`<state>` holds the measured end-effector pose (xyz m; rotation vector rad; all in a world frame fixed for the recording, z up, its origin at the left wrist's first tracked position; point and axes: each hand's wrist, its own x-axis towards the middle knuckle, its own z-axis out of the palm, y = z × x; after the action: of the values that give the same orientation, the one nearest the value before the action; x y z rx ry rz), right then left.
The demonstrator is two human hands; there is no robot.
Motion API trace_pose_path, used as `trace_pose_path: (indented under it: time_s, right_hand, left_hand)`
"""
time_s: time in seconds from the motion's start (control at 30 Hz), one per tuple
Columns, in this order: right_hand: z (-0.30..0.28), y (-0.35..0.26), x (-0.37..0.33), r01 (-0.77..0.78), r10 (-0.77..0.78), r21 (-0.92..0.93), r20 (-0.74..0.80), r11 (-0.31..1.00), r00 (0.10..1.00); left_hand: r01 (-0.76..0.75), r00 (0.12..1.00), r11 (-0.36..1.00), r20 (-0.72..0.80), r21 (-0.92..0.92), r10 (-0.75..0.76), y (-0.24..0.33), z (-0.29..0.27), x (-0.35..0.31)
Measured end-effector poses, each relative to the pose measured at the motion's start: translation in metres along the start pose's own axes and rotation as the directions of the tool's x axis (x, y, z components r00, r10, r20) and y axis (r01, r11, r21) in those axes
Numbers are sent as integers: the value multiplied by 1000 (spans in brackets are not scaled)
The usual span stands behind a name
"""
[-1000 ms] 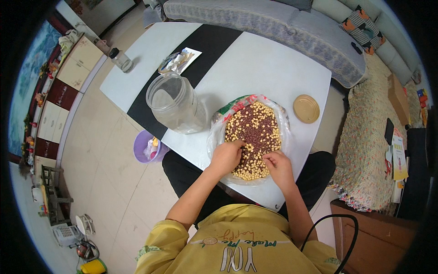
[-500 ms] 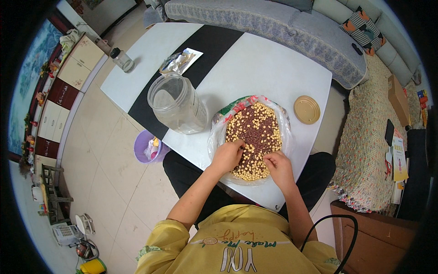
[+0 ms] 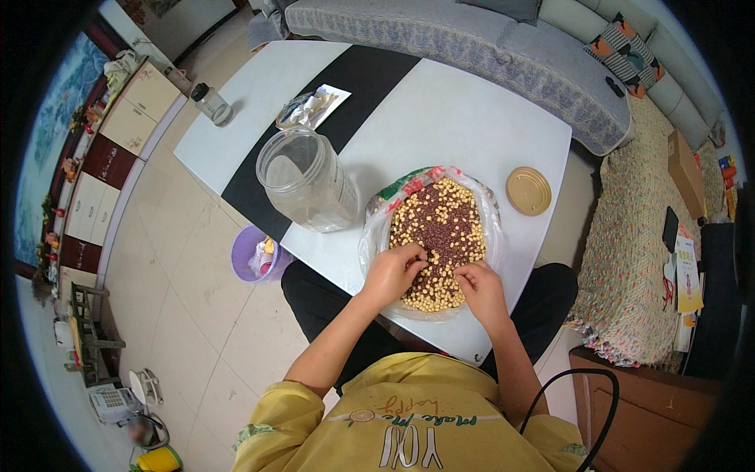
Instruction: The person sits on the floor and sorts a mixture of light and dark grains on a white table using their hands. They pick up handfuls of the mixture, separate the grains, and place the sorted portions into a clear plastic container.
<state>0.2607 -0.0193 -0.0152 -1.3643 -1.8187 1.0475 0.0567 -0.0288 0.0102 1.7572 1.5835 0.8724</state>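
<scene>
A clear plastic bag (image 3: 370,240), rolled open, lies on the table in front of me. In it are small dark red beans (image 3: 431,211), with round yellow beans (image 3: 431,297) among them and thickest round the edge. Over the left side of the beans, my left hand (image 3: 393,277) has its fingertips pinched together. My right hand (image 3: 481,291) is at the lower right edge of the beans, thumb and forefinger also pressed together. Whatever either pinch holds is too small to make out. Left of the bag stands an uncapped clear plastic jar (image 3: 334,197), with something whitish inside.
A gold round lid (image 3: 528,191) lies right of the bag on the white table (image 3: 464,110). Farther left are an opened packet (image 3: 314,106) and a clear bottle (image 3: 212,105) with a dark cap. A purple bin (image 3: 245,256) stands on the floor; a sofa (image 3: 472,51) runs behind the table.
My left hand has shifted slightly to the right over the beans, its fingertips still together. The right hand stays in nearly the same place.
</scene>
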Motion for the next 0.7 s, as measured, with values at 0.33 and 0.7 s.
trace_pose_path:
  time_s: [0.33, 0.7]
  right_hand:
    - [-1, -3, 0, 6, -5, -28, 5, 1000, 1000]
    - [-3, -6, 0, -14, 15, -29, 11, 999, 1000]
  left_hand:
    - [73, 997, 935, 60, -346, -56, 16, -6, -6]
    - [226, 971, 752, 203, -619, -125, 29, -10, -10]
